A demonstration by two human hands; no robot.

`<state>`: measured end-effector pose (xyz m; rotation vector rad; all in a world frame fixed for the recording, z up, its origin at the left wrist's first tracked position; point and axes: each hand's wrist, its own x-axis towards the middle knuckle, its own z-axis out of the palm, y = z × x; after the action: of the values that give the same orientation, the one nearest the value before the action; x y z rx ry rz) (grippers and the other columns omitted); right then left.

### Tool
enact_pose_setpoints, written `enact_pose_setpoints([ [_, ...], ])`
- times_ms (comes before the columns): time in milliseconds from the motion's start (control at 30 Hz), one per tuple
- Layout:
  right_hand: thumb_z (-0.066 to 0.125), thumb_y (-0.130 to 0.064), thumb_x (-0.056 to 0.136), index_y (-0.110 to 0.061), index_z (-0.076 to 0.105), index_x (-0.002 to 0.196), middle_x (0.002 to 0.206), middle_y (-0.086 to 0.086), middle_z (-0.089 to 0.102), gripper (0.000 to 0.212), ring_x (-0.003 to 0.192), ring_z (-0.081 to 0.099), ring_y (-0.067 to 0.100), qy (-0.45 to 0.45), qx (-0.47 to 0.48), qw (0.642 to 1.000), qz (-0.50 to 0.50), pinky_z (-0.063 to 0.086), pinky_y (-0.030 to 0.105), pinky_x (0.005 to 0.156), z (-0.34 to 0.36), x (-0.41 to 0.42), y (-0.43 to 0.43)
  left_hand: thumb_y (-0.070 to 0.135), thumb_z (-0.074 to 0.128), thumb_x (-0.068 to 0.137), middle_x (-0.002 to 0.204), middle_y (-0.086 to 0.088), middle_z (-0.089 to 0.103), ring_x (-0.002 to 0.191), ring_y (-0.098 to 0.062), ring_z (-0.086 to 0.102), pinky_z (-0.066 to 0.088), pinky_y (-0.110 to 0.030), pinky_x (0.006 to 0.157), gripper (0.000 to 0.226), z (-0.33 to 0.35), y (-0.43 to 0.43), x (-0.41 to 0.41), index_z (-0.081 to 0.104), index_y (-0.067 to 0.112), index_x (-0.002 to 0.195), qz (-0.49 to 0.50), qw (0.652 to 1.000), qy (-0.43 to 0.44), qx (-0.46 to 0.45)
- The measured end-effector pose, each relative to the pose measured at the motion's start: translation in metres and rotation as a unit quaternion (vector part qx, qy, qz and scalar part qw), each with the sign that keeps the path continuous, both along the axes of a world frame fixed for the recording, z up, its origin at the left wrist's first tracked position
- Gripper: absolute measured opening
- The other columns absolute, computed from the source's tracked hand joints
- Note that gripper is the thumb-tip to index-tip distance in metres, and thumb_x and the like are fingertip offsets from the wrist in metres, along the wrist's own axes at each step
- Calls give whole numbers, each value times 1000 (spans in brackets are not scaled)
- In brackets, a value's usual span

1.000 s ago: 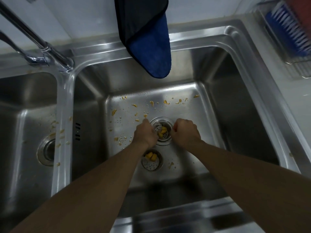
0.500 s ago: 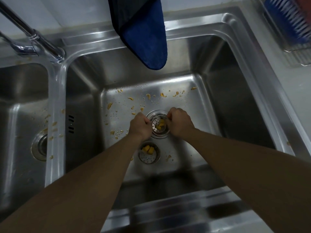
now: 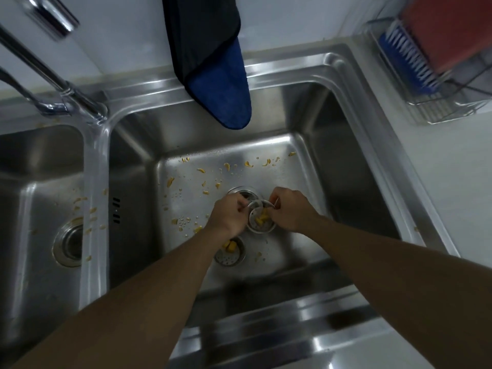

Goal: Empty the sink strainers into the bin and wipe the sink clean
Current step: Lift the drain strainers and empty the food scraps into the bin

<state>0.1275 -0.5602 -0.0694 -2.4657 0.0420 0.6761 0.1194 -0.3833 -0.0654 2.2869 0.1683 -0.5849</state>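
In the right basin (image 3: pixel 346 161) of a steel double sink, my left hand (image 3: pixel 229 214) and my right hand (image 3: pixel 290 211) grip opposite sides of a round metal strainer (image 3: pixel 262 222) holding yellow food bits. It is lifted just clear of the open drain (image 3: pixel 243 194) behind it. A second strainer (image 3: pixel 231 253) with yellow scraps lies on the basin floor under my left wrist. Yellow scraps (image 3: pixel 226 166) and water drops are scattered over the floor. The left basin's drain (image 3: pixel 70 245) has no strainer in it.
A dark blue cloth (image 3: pixel 215 75) hangs from above over the back rim of the right basin. The tap (image 3: pixel 53 75) stands at the back between the basins. A wire rack (image 3: pixel 431 83) with a blue-and-white brush and a red item sits on the counter at the right.
The strainer has come up out of the right basin's drain and shifted toward me, held between both hands. The open drain now shows behind it.
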Motion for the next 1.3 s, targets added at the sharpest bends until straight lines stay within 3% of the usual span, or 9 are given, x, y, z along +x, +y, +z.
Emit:
enact_pose_setpoints([
  [67,68,-31,86,-27,53,86,84,-3,61,15,80,59,14,37,-16,999,15,47,26,63,5,-6,-11,22,63,97,105,-5,72,98,-20,67,54,-34,88,14,4,-8,-7,71,12,103,-40,999,3,4],
  [167,68,-34,87,-27,51,87,86,-2,60,18,78,57,14,71,-43,996,44,43,25,60,8,-17,-24,18,61,98,94,-6,70,89,-22,66,52,-30,77,12,5,-20,-18,70,10,98,-88,996,9,8],
  [333,66,-40,88,-26,50,89,92,0,58,21,80,55,16,117,-63,990,54,41,27,62,8,-31,-36,15,60,99,100,-5,69,95,-20,65,55,-35,88,9,1,-33,-33,67,11,104,-115,993,34,16],
  [533,66,-41,88,-24,52,96,93,-1,57,24,79,53,14,136,-68,987,55,37,26,60,3,-41,-39,18,60,98,95,-2,68,89,-17,63,56,-35,82,5,-2,-37,-42,62,21,96,-133,990,41,25],
  [800,64,-38,93,-19,56,121,123,6,62,35,104,58,22,135,-68,987,52,48,33,85,17,-46,-44,17,58,99,105,-6,69,95,-17,64,48,-26,78,11,15,-33,-48,66,15,107,-131,990,33,30],
  [933,62,-34,95,-19,49,137,136,7,56,47,120,55,25,99,-47,994,20,47,39,102,36,-48,-48,20,56,101,128,-8,65,118,-23,61,51,-33,97,33,38,-34,-49,60,13,132,-127,991,18,30],
  [1100,58,-37,96,-22,44,142,137,5,56,51,121,55,25,-9,-71,997,-5,48,39,101,67,-44,-55,23,49,102,113,-9,64,99,-21,63,55,-41,88,20,64,-39,-39,61,13,114,-139,989,-34,44],
  [1200,55,-38,97,-23,43,143,139,3,52,49,122,53,23,-80,-84,993,-7,49,39,99,88,-38,-61,28,47,103,138,-7,54,127,-25,53,46,-45,106,43,81,-45,-29,50,13,143,-143,986,-62,67],
  [1300,52,-37,98,-22,43,144,140,2,49,49,126,48,22,-168,-111,979,28,45,38,103,109,-32,-70,33,44,103,154,-6,41,139,-25,42,38,-44,115,53,96,-56,-15,37,15,153,-146,982,-79,89],
])
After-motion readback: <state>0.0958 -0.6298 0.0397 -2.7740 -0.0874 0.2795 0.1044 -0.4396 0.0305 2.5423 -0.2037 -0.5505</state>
